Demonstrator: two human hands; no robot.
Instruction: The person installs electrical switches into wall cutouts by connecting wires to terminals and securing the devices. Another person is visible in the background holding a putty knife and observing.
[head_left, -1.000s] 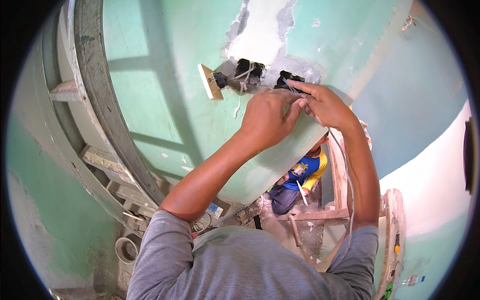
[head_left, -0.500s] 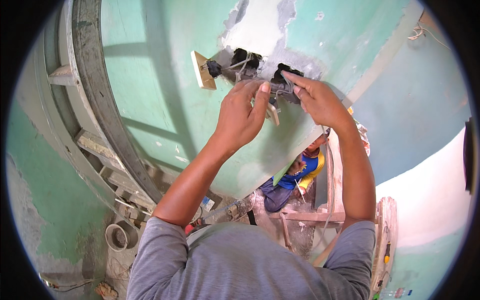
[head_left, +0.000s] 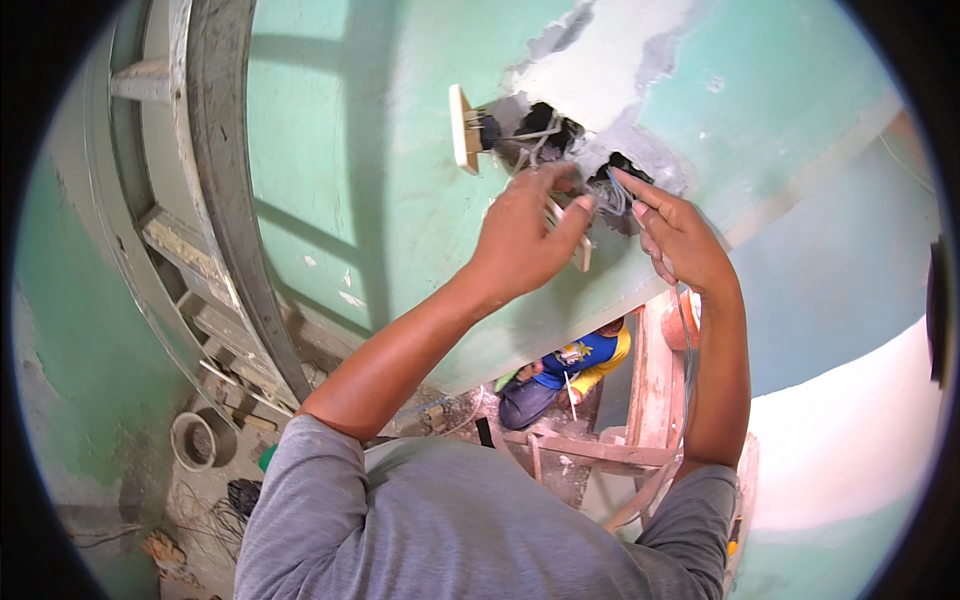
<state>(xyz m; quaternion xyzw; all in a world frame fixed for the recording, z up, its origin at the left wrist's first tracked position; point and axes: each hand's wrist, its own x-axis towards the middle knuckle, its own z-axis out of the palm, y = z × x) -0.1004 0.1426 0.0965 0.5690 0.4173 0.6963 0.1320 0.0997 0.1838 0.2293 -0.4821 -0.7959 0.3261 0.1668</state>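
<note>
Closest to the lens is a grey shirt [head_left: 480,520], with both arms reaching up the middle of the frame. Left hand [head_left: 525,230] has thumb and fingers close together at a loose cream plate [head_left: 585,256], seen nearly edge-on — can't tell how firmly it's gripped, since the fingertips are partly hidden. Right hand [head_left: 685,240] has its index finger stretched out to the grey wires [head_left: 612,195] and the thumb near it; can't tell if they're pinched. A cable [head_left: 686,390] hangs down past the right forearm.

Containers: the right hole [head_left: 625,165] in the green wall [head_left: 320,130], upper right of center, has those wires bunched at its mouth. The left hole [head_left: 550,125] has wires in it too, running to another cream plate [head_left: 465,130] with a black back. Farther down, lower left on the floor, there's a bucket [head_left: 195,440] with something dull grey in it, too small to make out. A person in a blue and yellow top [head_left: 590,360] is low in the middle.

Versus half a second ago: the wires that looped out below the right hole are now gathered up against it, and the whole wall sits further right in the view.
</note>
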